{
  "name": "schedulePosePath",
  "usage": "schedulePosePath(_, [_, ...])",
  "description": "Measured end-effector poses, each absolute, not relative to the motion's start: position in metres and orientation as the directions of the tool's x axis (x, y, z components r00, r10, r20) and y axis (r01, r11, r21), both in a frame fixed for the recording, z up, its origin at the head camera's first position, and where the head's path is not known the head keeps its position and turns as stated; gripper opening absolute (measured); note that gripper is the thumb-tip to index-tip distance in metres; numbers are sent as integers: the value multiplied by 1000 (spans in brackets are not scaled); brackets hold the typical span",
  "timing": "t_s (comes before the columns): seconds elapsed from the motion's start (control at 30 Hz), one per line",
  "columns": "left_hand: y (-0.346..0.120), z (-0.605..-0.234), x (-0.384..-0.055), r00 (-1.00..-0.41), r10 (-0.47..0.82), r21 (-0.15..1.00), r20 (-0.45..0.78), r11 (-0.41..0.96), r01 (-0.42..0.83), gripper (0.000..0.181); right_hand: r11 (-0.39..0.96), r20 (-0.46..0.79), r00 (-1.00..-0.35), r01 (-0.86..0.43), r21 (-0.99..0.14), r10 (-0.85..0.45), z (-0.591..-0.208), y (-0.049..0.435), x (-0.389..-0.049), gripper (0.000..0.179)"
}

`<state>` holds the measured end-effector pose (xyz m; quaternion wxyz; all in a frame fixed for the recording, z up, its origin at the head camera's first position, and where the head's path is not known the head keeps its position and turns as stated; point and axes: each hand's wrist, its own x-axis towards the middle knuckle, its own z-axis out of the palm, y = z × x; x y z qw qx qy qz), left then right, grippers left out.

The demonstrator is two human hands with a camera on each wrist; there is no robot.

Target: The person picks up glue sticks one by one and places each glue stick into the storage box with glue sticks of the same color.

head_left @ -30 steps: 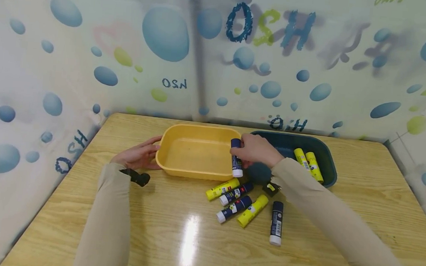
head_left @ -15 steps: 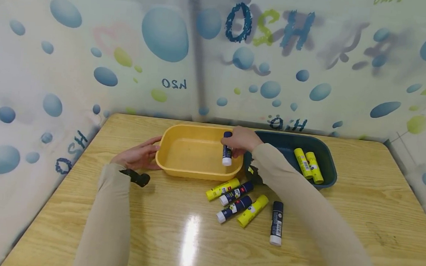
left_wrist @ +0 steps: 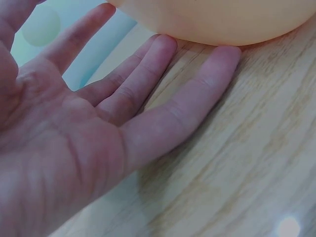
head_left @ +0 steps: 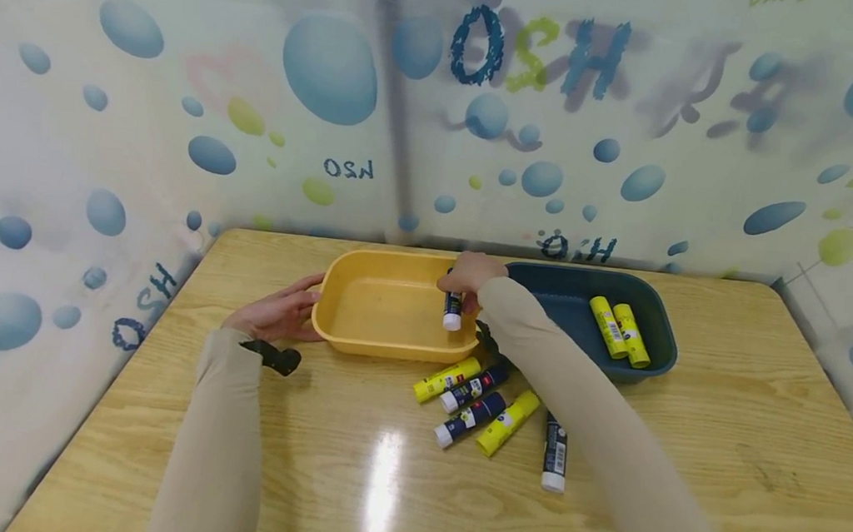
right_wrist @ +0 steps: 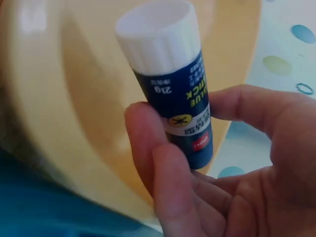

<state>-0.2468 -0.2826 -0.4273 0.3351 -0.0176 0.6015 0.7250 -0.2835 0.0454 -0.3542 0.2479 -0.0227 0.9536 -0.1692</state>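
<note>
My right hand (head_left: 474, 276) pinches a dark blue glue stick (right_wrist: 173, 103) with a white end between thumb and fingers. It holds the stick over the right part of the yellow tray (head_left: 393, 349), the white end pointing down toward me in the head view. At the tray's left side, my left hand (head_left: 276, 308) has its fingers extended, fingertips right at the outer wall, as the left wrist view (left_wrist: 143, 103) shows close up. In front of the tray lie more glue sticks: yellow ones (head_left: 446, 379) and dark blue ones (head_left: 470, 420), one partly hidden by the right sleeve.
A dark teal tray (head_left: 667, 343) stands right of the yellow one, holding two yellow glue sticks (head_left: 620, 331). Both trays are near the back edge of the wooden table (head_left: 350, 477), against a wall covering (head_left: 437, 133) printed with bubbles. Black straps circle both wrists.
The right hand has carried the dark blue glue stick left, from the tray's right rim to over its inside. The right forearm now overlaps the rightmost blue stick. The left hand has stayed put.
</note>
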Motion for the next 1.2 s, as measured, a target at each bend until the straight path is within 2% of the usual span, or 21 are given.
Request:
schedulePosePath(0.27, [-282, -428, -247, -773, 464, 859, -432, -49, -510, 55, 991, -355, -928, -81, -110, -115, -356, 29, -283, 25])
schedulePosePath(0.67, [-283, -430, -248, -772, 469, 859, -428, -53, -509, 54, 994, -403, -909, -111, -23, -110, -362, 22, -289, 11])
schedulePosePath(0.97, [-284, -430, -248, -773, 471, 860, -426, -54, -507, 56, 991, -412, -903, -136, 3, -123, -356, 22, -284, 10])
schedulePosePath(1.2, [-283, -430, -248, -778, 459, 864, -430, -43, -502, 57, 991, -427, -900, -119, 54, -84, -353, 20, -281, 17])
